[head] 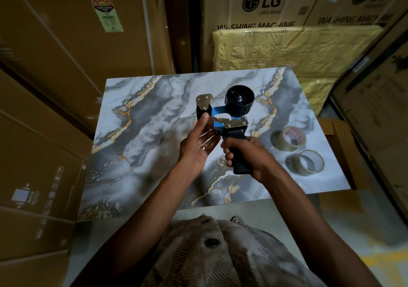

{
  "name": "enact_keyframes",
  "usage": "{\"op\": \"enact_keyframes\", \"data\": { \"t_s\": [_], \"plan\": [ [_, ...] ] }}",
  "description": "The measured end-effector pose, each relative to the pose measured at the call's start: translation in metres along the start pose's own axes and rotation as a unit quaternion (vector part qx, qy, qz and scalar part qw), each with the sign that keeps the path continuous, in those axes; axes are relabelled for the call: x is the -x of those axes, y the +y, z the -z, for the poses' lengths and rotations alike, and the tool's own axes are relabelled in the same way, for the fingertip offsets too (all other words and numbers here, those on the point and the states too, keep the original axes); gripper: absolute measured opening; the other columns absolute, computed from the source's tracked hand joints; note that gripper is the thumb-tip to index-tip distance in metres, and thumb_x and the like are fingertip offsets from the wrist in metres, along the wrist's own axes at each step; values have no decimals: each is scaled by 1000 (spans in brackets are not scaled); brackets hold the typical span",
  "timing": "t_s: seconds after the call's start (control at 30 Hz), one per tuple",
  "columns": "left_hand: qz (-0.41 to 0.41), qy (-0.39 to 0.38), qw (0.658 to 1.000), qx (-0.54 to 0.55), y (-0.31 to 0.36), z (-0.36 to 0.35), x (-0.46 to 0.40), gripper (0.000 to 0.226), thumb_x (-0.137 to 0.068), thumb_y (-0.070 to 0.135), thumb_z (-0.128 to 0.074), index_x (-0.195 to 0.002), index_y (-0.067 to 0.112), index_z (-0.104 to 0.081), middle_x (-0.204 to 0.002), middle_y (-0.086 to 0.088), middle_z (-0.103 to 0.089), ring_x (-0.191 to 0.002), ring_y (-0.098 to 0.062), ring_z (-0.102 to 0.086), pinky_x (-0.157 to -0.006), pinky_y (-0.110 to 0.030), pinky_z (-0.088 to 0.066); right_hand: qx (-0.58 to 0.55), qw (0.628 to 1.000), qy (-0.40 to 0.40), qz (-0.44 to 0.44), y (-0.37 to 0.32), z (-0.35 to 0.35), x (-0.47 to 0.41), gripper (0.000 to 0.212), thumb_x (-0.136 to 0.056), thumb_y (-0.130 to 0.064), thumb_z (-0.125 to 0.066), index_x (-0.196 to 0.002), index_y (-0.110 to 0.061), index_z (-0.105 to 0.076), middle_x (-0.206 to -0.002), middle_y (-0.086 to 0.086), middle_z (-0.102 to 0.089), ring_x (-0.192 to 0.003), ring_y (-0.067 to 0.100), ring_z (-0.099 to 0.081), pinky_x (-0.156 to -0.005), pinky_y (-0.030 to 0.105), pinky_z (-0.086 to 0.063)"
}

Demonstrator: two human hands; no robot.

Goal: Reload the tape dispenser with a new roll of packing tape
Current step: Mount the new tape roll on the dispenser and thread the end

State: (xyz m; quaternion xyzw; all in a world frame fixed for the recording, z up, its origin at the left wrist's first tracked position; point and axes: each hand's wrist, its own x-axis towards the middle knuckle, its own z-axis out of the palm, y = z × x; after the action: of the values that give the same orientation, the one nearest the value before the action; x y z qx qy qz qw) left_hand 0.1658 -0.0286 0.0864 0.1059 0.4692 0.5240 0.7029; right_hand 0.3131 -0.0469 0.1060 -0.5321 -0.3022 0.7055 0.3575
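Seemingly to keep the bare hub facing up and free, the right hand wraps its fingers tight around the black handle of the tape dispenser and holds it above the middle of the desk, clear of the surface. The left hand is half open, palm up; its thumb presses the side of the black roller at the dispenser's front end, probably to steady it, while the other fingers stay loose and hold nothing.

The dispenser has a thin blue metal frame, shiny riveted metal plates and a round black plastic hub with no roll on it, so the loading step seems not yet done. Two rolls wait near the desk's right edge, well apart from the hands: a brownish tape roll with a printed cardboard core, and nearer the front right corner a clear tape roll, glossy and see-through. Which one is the new roll I cannot tell. The desk top is slick, marble-patterned in grey, white and gold. Cardboard boxes stand around it.
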Motion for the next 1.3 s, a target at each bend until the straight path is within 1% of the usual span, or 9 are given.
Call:
{"op": "enact_keyframes", "data": {
  "t_s": [0.1,0.2,0.27,0.37,0.7,0.83,1.03,1.23,1.3],
  "plan": [
    [7,15,1000,2,0,0,0,71,-56,45,-89,-113,7,-71,-112,-14,-74,-103,-24,-72,-87,-34,-59,9,1000,-8,2,1,1,2,1,-88,0,-64,-87,0,-65,-66,11,-55,-52,17,-50,-51,28,-48],
    [18,34,999,5,0,0,-1,52,-70,37,-86,-110,6,-71,-111,-16,-73,-100,-24,-73,-88,-36,-59,20,1000,-10,1,2,1,2,3,-88,-1,-65,-85,-1,-66,-67,11,-56,-53,17,-50,-51,29,-49],
    [25,42,999,5,1,-1,-1,44,-75,33,-83,-108,6,-71,-113,-18,-72,-105,-26,-71,-88,-37,-59,21,1000,-10,2,3,2,3,2,-87,-1,-65,-87,0,-66,-67,11,-56,-53,16,-50,-51,29,-49],
    [25,46,999,0,1,-2,0,40,-76,31,-82,-106,6,-71,-114,-19,-72,-108,-27,-70,-87,-38,-60,14,1000,-8,-4,4,2,4,2,-87,-1,-65,-88,1,-66,-66,10,-56,-54,17,-49,-51,29,-49],
    [18,69,997,-2,0,-9,3,34,-77,30,-80,-100,6,-72,-107,-16,-73,-100,-24,-72,-81,-33,-60,-8,1000,-3,-12,4,-1,4,5,-87,-1,-63,-83,-2,-64,-64,9,-54,-51,16,-48,-48,27,-47],
    [12,93,996,-9,-3,-10,4,32,-78,32,-80,-95,5,-72,-99,-13,-74,-99,-23,-73,-77,-30,-61,-10,1000,7,-16,5,-1,4,1,-86,-2,-64,-87,-1,-64,-64,8,-55,-50,16,-49,-48,27,-47],
    [0,104,994,-11,-10,-13,8,26,-80,31,-79,-85,7,-72,-72,-5,-76,-76,-16,-74,-81,-30,-60,-26,999,15,-18,5,-2,4,8,-86,-2,-64,-78,-5,-64,-63,7,-55,-49,16,-49,-47,27,-47],
    [4,99,995,9,-15,-14,8,36,-78,31,-81,-91,1,-68,-88,-15,-74,-81,-20,-74,-84,-31,-60,-53,998,22,-17,7,-1,2,3,-87,-3,-63,-85,-4,-64,-65,8,-54,-51,16,-48,-48,27,-47],
    [2,99,995,13,-17,-13,7,40,-76,31,-82,-94,-1,-68,-97,-19,-74,-83,-22,-74,-89,-35,-59,-57,998,24,-15,7,-1,2,4,-87,-3,-63,-84,-4,-64,-64,8,-54,-50,16,-48,-47,26,-47]
  ]
}}
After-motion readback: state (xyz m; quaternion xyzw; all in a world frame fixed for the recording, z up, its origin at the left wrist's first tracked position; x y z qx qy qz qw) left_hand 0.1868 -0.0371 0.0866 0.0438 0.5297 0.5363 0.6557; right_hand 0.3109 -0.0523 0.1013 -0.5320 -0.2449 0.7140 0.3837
